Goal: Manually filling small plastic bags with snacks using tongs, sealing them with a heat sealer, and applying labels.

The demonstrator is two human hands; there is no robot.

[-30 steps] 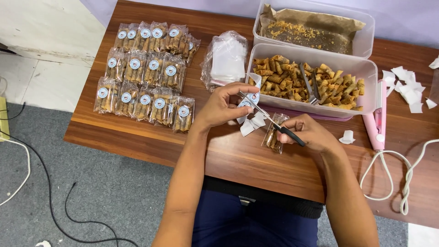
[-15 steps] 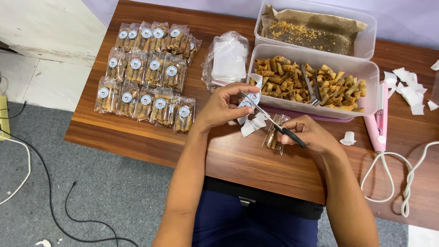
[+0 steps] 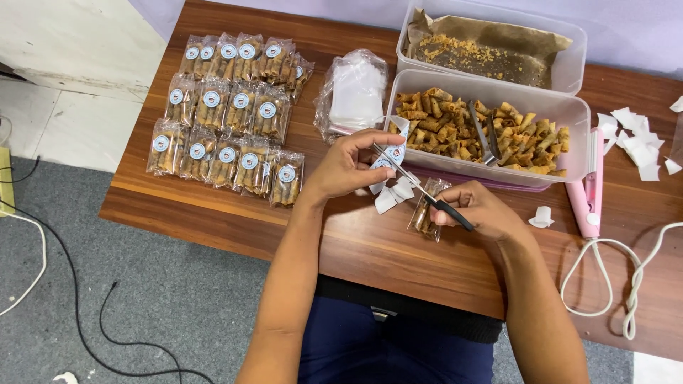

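Left hand (image 3: 348,165) pinched sticker strip (image 3: 390,153), right hand (image 3: 478,208) gripped scissors (image 3: 427,193) over snack packet (image 3: 425,213); I judged blades might nick fingers.

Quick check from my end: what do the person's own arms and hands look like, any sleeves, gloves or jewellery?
Both forearms are bare to the elbow with no sleeves in view. The left hand and right hand wear no gloves, and no rings, watch or bracelets show. Dark navy trousers and a black waistband or shirt hem sit below the brown wooden table.
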